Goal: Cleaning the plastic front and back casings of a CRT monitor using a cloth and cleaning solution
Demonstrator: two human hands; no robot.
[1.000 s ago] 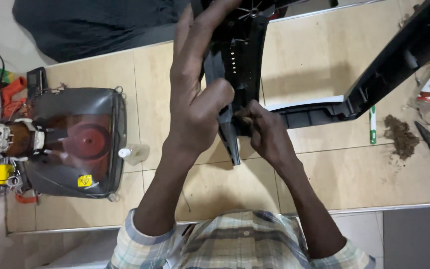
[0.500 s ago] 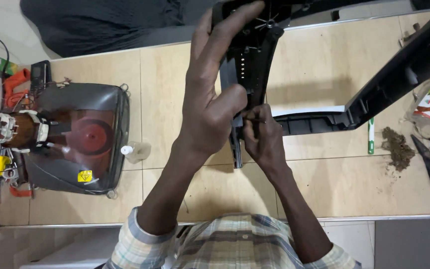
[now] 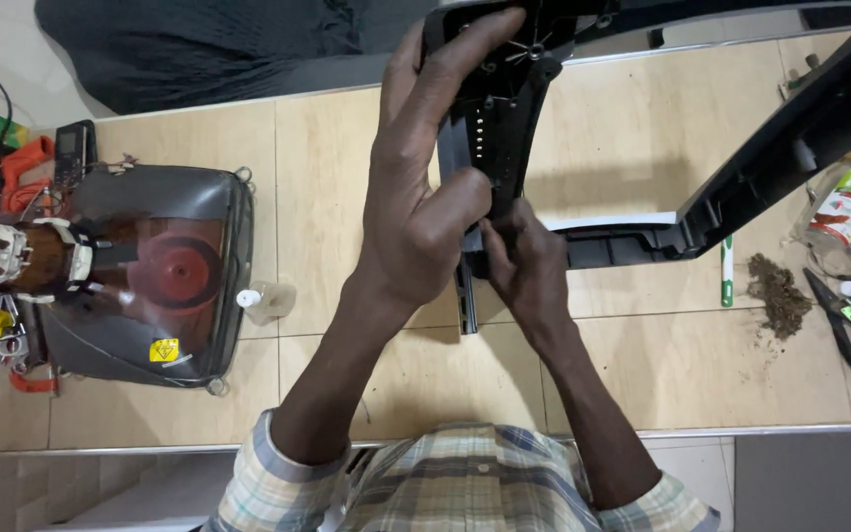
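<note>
Left hand [image 3: 424, 212] is gripping the black plastic stand bracket [image 3: 494, 118] upright over the middle of the tiled floor [image 3: 337, 177], fingers spread along it. Right hand [image 3: 526, 261] is pinching something tiny at its lower edge, so fitting looks unfinished. CRT tube [image 3: 150, 271] sits untouched at the left edge.

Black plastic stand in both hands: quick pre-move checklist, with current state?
1. Left hand steadying the black plastic stand: ok, fingers spread up along it, thumb pressed on its edge.
2. Right hand on the stand's lower part: ok, fingertips pinched there; what they pinch, cannot tell.
3. Stand off the floor: ok, raised above the tiles.
4. Floor under the hands: ok, bare tile; small clear bottle lies off to the left.
5. Pliers within reach: ok, on the floor to the right, beside the dirt pile.
</note>
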